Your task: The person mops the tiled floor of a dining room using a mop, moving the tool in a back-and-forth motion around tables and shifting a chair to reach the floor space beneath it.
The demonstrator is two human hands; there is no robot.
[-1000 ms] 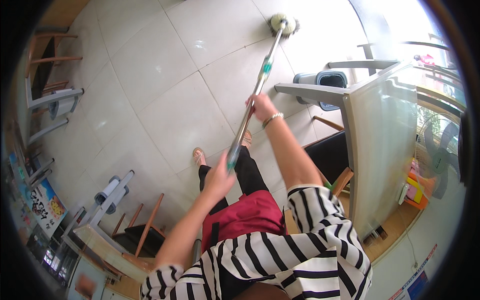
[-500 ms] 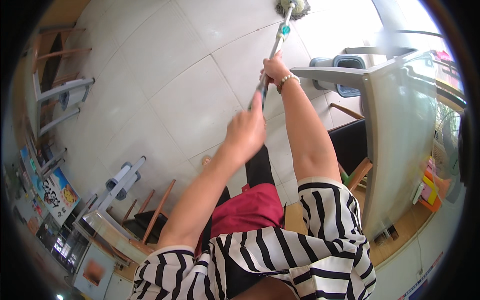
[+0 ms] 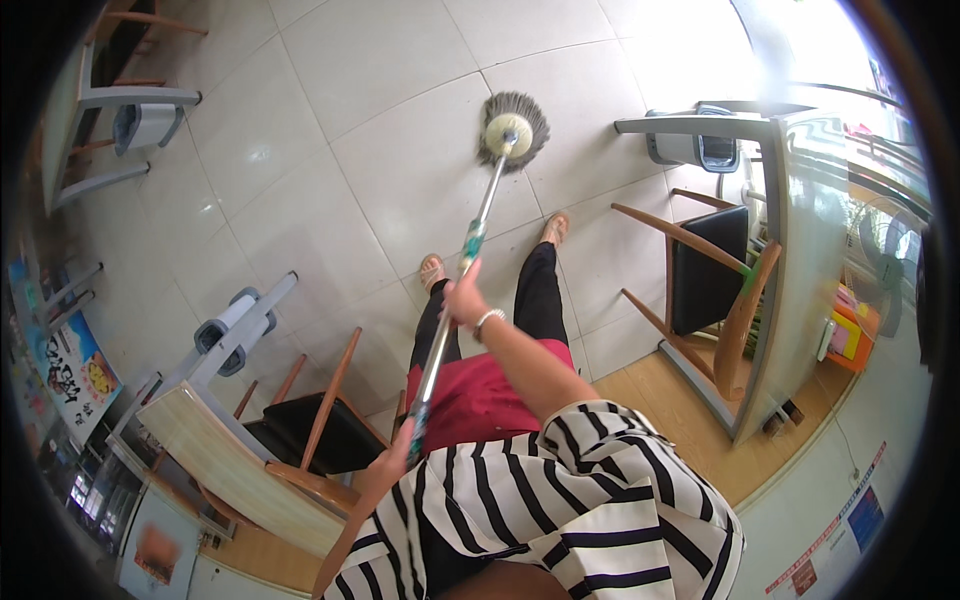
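We're gripping a shiny metal-pole mop (image 3: 437,354) w/ L hand (image 3: 396,453) + R hand (image 3: 463,299); rd, shaggy grey head (image 3: 512,130) nr tile (image 3: 400,165) corner.

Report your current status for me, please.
Left hand, right hand gripping shiny silver mop pole. Round grey-fringed mop head on white floor tiles. Black-seated wooden chair apart, right.

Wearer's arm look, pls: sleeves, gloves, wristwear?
Both sides: loose, short white fabric sleeves with black stripes; forearms bare below them. Right grip: ungloved, pale, apparently beaded bracelet around the wrist. Left grip: ungloved, no bracelet visible. No cables or markings seen.
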